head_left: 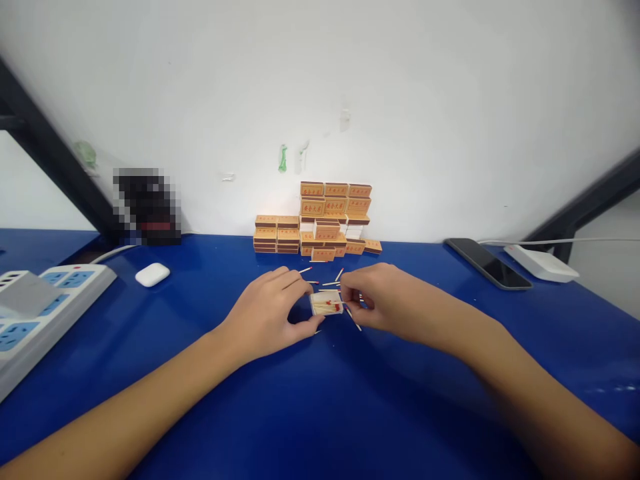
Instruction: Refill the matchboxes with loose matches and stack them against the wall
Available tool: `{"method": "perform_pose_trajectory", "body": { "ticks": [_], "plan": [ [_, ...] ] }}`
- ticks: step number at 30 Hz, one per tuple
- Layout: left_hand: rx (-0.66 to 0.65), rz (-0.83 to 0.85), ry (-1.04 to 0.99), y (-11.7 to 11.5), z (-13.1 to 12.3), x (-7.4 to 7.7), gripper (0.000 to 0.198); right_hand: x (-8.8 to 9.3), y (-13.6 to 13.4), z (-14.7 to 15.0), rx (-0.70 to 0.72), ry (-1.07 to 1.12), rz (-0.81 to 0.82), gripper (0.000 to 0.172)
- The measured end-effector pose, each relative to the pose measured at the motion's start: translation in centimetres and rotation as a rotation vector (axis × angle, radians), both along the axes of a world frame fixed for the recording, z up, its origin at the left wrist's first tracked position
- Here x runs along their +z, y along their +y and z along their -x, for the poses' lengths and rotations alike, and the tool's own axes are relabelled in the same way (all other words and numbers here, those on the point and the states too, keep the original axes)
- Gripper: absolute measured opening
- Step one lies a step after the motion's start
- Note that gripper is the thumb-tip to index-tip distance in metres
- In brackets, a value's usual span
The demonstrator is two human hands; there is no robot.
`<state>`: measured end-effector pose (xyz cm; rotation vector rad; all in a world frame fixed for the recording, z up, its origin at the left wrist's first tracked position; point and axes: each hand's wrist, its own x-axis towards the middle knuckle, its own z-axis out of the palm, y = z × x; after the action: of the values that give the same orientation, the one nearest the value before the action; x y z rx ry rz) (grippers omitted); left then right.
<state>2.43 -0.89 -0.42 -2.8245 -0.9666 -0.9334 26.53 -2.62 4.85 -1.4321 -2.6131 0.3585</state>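
Blue table (320, 400): left hand (267, 313) pinches open matchbox tray (327, 303); right hand (383, 297) fingertips closed at tray edge, loose matches (330, 283) around.

- L hand (273, 308) + R hand (385, 297) both pinching small open white cardboard matchbox tray (326, 303), red-tipped matches inside
- loose red-tipped wooden matches (331, 283) scattered just behind tray on blue tabletop (320, 400)
- stacked orange matchboxes (325, 217) at white wall

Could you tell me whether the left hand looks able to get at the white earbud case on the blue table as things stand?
Probably yes. The left hand is at the open matchbox tray, and the white earbud case lies apart to its left, with only bare blue table showing between them. The power strip sits further left, out of the way.
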Motion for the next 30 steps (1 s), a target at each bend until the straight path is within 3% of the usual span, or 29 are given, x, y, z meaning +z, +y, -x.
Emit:
{"method": "perform_pose_trajectory", "body": {
  "ticks": [6, 13, 21, 30],
  "plan": [
    [0.011, -0.012, -0.006, 0.0, 0.0, 0.0, 0.021, 0.7, -0.2, 0.4, 0.011, 0.086, -0.038, 0.016],
    [-0.034, 0.034, 0.012, -0.1, -0.1, -0.2, 0.021, -0.5, -0.1, 1.0, 0.073, 0.108, -0.140, 0.014],
    [-0.052, 0.132, -0.025, 0.0, 0.0, -0.3, 0.022, -0.2, -0.2, 1.5, 0.141, 0.299, 0.014, 0.020],
    [-0.055, 0.194, 0.009, 0.1, 0.0, -0.3, 0.022, -1.1, 1.4, -0.3, 0.117, 0.121, -0.014, 0.011]
  ]
}}
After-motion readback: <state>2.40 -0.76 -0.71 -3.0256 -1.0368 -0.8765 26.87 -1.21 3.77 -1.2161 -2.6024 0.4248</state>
